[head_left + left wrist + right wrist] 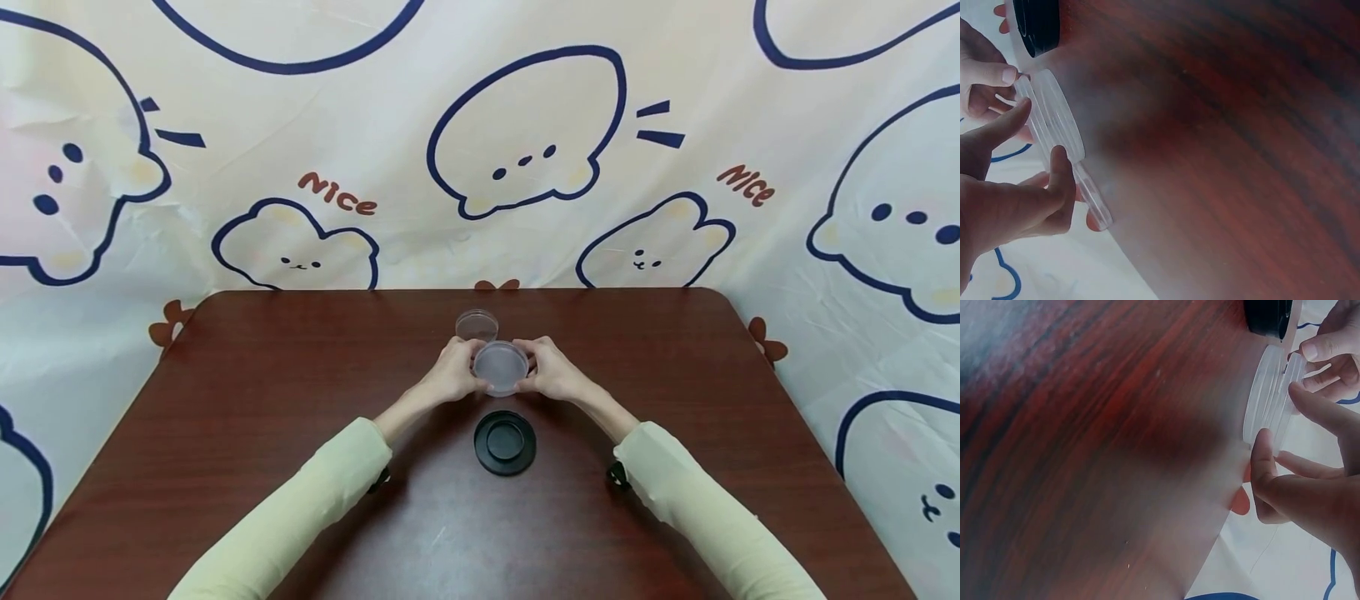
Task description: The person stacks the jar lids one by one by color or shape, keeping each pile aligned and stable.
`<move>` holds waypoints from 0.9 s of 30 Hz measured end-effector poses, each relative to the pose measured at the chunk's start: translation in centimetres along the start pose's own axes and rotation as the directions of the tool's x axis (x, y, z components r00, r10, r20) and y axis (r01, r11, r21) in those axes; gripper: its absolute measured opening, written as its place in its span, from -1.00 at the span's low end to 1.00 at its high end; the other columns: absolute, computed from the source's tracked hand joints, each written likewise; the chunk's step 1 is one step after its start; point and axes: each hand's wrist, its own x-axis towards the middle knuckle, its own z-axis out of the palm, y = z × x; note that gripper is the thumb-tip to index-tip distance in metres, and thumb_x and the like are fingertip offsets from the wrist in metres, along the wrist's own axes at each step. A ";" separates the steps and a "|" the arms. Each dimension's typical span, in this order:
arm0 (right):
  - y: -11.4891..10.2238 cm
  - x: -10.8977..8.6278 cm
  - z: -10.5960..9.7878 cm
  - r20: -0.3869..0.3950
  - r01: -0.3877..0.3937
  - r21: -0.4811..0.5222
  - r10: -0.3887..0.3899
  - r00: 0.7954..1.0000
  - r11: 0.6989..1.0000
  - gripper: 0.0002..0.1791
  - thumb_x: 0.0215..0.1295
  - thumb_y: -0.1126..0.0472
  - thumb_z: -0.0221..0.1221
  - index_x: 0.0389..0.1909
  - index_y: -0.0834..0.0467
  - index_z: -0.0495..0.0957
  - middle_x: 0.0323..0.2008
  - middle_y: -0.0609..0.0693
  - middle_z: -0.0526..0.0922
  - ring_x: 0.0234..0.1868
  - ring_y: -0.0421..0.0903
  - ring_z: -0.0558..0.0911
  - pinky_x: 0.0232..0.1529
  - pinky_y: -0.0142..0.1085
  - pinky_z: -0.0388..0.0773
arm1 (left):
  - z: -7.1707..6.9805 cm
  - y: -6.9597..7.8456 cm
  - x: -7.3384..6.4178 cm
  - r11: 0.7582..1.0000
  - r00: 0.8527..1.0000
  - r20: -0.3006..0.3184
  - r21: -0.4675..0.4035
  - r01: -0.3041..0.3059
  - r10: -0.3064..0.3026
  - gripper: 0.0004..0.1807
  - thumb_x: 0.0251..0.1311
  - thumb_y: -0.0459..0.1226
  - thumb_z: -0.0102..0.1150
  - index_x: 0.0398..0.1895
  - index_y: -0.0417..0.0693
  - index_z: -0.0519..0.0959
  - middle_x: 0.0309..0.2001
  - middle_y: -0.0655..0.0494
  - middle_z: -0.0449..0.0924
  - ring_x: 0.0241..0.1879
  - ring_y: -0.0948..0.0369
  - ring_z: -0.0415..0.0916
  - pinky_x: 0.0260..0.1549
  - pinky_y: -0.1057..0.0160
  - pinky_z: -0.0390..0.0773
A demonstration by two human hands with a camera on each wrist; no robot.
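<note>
A clear, shallow petri dish (pixel 500 368) is held between both hands over the middle of the table, near its back edge. My left hand (pixel 453 370) grips the rim from the left, thumb toward the front and fingers behind. On the other side my right hand (pixel 553 369) pinches the rim the same way. In the left wrist view, clear round layers (pixel 1060 119) are stacked, with the upper one at the fingertips. Just behind the hands, another clear round dish (pixel 477 323) lies on the table. Closer to the front sits a black round disc (pixel 483 460) with a raised ring.
The dark red-brown wooden table (pixel 300 350) has rounded back corners. A pale cloth (pixel 420 242) with blue cartoon outlines hangs behind it and along both sides. Pale sleeves (pixel 300 500) cover both forearms, reaching in from the front corners.
</note>
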 end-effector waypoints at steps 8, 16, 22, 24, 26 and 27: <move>-0.4 0.1 0.5 0.002 -0.057 -0.025 0.057 0.998 0.998 -0.18 0.07 0.49 0.33 0.34 0.50 0.17 0.14 0.41 0.16 -0.12 0.12 0.57 -0.31 -0.35 0.59 | 0.1 -0.5 -0.2 1.000 1.000 -0.002 -0.004 -0.011 0.011 -0.34 -0.10 -0.40 0.50 0.16 -0.33 0.48 -0.06 -0.20 0.47 -0.02 0.00 0.33 -0.10 0.09 0.47; -0.5 0.1 0.5 0.001 -0.091 -0.048 0.091 0.996 0.995 -0.17 0.07 0.48 0.33 0.35 0.50 0.15 0.13 0.43 0.17 -0.07 0.17 0.56 -0.30 -0.33 0.59 | 0.1 -0.3 0.2 0.998 0.999 0.021 0.057 -0.031 0.030 -0.32 -0.11 -0.37 0.52 0.14 -0.38 0.46 -0.03 -0.18 0.56 0.09 -0.06 0.29 0.03 0.01 0.36; -0.4 0.4 0.6 -0.001 -0.091 -0.109 0.091 0.996 0.990 -0.18 0.07 0.45 0.34 0.35 0.46 0.19 0.10 0.41 0.22 -0.13 0.11 0.55 -0.30 -0.33 0.55 | 0.2 -0.5 0.2 0.999 1.000 0.019 0.052 -0.011 0.010 -0.33 -0.10 -0.36 0.51 0.14 -0.35 0.47 -0.02 -0.18 0.54 0.09 -0.06 0.30 0.01 0.02 0.37; -0.5 0.4 0.6 -0.005 -0.095 -0.127 0.095 0.995 0.987 -0.19 0.08 0.43 0.35 0.35 0.44 0.20 0.09 0.40 0.24 -0.13 0.10 0.52 -0.27 -0.30 0.52 | 0.1 -0.6 0.2 0.999 1.000 0.021 0.050 -0.008 0.007 -0.33 -0.09 -0.37 0.51 0.15 -0.36 0.46 -0.01 -0.20 0.53 0.08 -0.06 0.31 0.01 0.02 0.37; -0.6 0.4 0.6 -0.009 -0.105 -0.143 0.105 0.994 0.984 -0.19 0.09 0.42 0.35 0.35 0.43 0.21 0.10 0.39 0.25 -0.11 0.12 0.49 -0.23 -0.26 0.51 | 0.1 -0.5 0.3 0.999 1.000 0.023 0.048 -0.006 0.005 -0.32 -0.08 -0.37 0.50 0.15 -0.36 0.45 -0.01 -0.20 0.52 0.07 -0.06 0.31 0.00 0.02 0.38; -0.6 0.4 0.6 -0.010 -0.110 -0.147 0.110 0.994 0.983 -0.19 0.09 0.41 0.35 0.36 0.42 0.20 0.10 0.38 0.24 -0.10 0.12 0.48 -0.20 -0.25 0.50 | 0.1 -0.5 0.3 0.999 1.000 0.025 0.046 -0.003 0.002 -0.32 -0.08 -0.36 0.50 0.16 -0.36 0.44 0.00 -0.21 0.52 0.06 -0.06 0.31 0.00 0.02 0.39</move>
